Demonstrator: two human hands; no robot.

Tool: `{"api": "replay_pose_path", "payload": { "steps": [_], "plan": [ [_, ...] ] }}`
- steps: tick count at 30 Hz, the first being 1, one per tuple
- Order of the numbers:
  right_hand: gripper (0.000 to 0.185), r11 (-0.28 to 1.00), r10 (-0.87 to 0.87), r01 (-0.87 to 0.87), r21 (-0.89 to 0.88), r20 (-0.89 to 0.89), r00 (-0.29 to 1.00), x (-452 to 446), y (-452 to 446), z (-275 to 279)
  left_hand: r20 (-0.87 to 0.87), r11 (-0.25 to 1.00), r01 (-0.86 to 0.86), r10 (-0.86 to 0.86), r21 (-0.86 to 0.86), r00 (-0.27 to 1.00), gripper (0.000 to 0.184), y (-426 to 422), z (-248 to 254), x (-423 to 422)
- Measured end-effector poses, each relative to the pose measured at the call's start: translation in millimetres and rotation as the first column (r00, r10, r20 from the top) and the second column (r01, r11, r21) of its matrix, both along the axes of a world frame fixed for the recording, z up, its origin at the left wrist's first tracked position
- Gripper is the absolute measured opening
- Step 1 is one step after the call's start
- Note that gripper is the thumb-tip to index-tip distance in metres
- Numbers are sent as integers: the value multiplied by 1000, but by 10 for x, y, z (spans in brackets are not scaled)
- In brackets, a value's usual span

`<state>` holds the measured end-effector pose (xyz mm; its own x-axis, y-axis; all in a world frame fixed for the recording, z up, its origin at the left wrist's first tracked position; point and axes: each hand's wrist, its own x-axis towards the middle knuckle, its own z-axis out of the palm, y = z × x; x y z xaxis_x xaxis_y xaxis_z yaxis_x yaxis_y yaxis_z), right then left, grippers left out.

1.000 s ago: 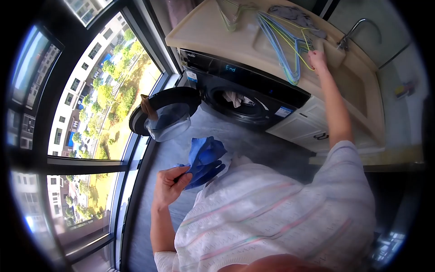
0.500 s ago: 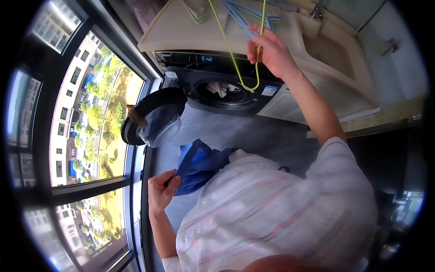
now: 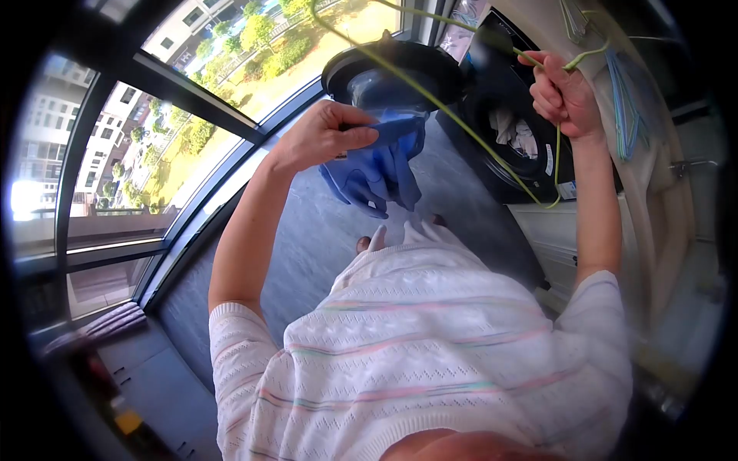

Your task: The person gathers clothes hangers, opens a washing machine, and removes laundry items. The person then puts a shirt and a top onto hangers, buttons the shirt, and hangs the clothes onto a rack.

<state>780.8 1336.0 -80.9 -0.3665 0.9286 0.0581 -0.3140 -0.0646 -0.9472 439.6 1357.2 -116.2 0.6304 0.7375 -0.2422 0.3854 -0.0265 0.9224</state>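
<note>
A blue cloth (image 3: pixel 377 173) hangs from my left hand (image 3: pixel 327 134), whose thumb and fingers pinch its upper edge. My right hand (image 3: pixel 565 96) is closed around a yellow-green hanger (image 3: pixel 461 127) near its hook, with the hook sticking out to the right. The hanger's long frame slants across the view, passing above the blue cloth. Several blue hangers (image 3: pixel 626 107) lie on the beige counter (image 3: pixel 665 154), just right of my right hand.
The washing machine (image 3: pixel 492 92) has light laundry (image 3: pixel 513 134) inside its drum, and its round door (image 3: pixel 392 73) stands open beyond my left hand. Tall windows (image 3: pixel 154 146) line the left side. A white cabinet (image 3: pixel 550 230) is below the counter.
The view has turned toward the windows. My right hand has brought the yellow-green hanger away from the counter, nearer my body. My left hand has raised the blue cloth forward.
</note>
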Motion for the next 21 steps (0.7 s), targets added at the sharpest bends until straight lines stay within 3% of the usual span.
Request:
{"api": "replay_pose_path", "payload": {
  "steps": [2,4,7,10,13,15,16,18,19,20,21],
  "plan": [
    [30,981,192,-193,-3,-69,979,-386,78,-160,66,998,46,-49,45,997,19,44,-83,-195],
    [31,959,275,-278,47,64,959,-826,110,-207,79,991,75,-84,111,993,21,97,-99,-342],
    [29,886,248,-314,341,222,943,-1518,195,-218,-9,969,107,-108,221,994,25,130,94,-507],
    [26,846,292,-412,339,351,890,-1866,275,-152,41,983,58,-67,173,997,25,148,276,-652],
    [20,809,301,-511,292,540,786,-2023,347,-3,-5,928,12,-11,373,1000,24,213,453,-807],
    [19,830,364,-523,193,524,770,-2100,356,170,40,888,-14,-5,460,999,27,267,506,-903],
    [19,837,394,-528,144,513,763,-2125,373,250,59,895,-26,0,446,998,29,249,519,-941],
    [21,800,349,-538,265,524,777,-2105,483,377,92,908,-42,4,416,996,33,222,540,-999],
    [21,788,329,-547,283,558,762,-2086,488,490,255,952,-16,-66,306,965,40,260,366,-1053],
    [22,777,304,-553,299,591,747,-2055,491,590,249,955,18,-95,298,964,32,299,177,-1085],
    [22,770,276,-558,309,627,728,-2011,507,651,44,939,32,-50,343,998,29,314,-21,-1099]
  ]
}}
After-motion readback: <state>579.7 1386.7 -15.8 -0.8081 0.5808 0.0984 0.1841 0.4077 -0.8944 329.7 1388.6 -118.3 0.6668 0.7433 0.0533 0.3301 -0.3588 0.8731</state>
